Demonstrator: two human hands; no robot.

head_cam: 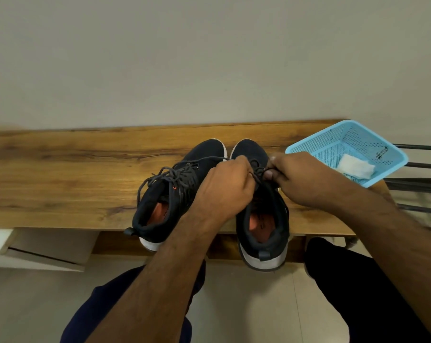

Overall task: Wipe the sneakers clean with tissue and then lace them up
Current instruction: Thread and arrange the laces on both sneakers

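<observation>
Two dark sneakers with white soles and orange insoles stand side by side on the wooden table, toes away from me. The left sneaker [168, 194] has its dark lace loosely threaded, the ends lying over its tongue. Over the right sneaker [264, 219] both my hands work on its lace [257, 173]. My left hand [224, 186] has its fingers curled round one lace end. My right hand [293, 179] pinches the other end between thumb and fingers. The lace holes of the right sneaker are hidden under my hands.
A light blue plastic basket [316, 144] sits at the table's right end, overhanging the edge, with a crumpled white tissue [355, 167] inside. The wooden table [61, 174] stands against a plain wall. Both heels jut over its front edge. My knees are below.
</observation>
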